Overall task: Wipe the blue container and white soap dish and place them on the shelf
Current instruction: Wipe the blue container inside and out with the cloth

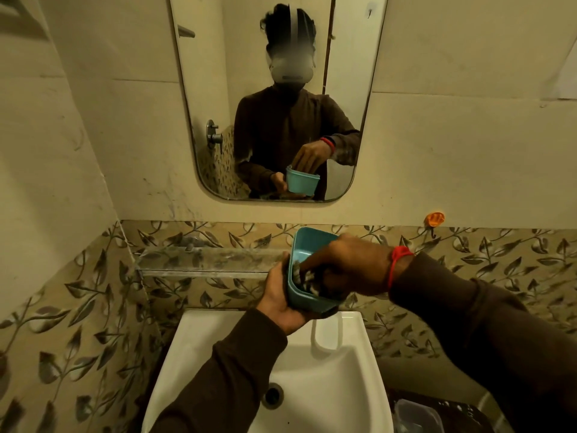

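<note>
The blue container (307, 248) is held tilted above the white sink, its open side turned toward me. My left hand (281, 304) grips it from below and on its left side. Inside it, my right hand (349, 264) presses a patterned dark-and-white cloth (307, 281) against the lower inner wall. A red thread is tied around my right wrist. The glass shelf (203, 259) runs along the wall to the left, level with the container. A white soap dish (327, 334) lies on the sink's back ledge under my hands.
A white sink (199, 357) with a drain (273, 395) sits below. A mirror (218, 89) on the wall shows a person holding the container. An orange hook (435, 219) sticks on the right wall. A clear plastic lid (416, 417) lies at the lower right.
</note>
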Action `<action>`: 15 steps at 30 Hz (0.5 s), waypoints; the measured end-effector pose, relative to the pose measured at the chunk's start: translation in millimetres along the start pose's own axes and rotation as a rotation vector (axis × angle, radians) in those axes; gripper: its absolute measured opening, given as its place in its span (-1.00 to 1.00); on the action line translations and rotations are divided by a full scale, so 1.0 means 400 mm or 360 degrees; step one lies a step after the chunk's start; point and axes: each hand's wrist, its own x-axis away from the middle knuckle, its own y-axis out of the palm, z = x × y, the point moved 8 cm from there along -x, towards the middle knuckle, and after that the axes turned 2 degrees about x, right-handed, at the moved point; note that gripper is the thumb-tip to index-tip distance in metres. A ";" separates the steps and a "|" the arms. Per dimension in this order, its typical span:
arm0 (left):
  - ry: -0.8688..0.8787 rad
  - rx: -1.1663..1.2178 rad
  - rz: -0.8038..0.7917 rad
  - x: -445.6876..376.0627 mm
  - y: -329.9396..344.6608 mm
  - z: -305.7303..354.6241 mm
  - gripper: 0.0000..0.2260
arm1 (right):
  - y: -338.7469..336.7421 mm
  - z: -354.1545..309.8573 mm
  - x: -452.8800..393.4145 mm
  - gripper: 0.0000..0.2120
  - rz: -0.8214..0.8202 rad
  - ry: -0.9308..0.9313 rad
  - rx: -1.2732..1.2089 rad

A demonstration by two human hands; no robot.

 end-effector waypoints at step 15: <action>0.0186 -0.0243 0.0141 -0.020 0.043 0.033 -0.41 | 0.010 0.093 -0.031 -0.42 0.0388 0.0578 0.1056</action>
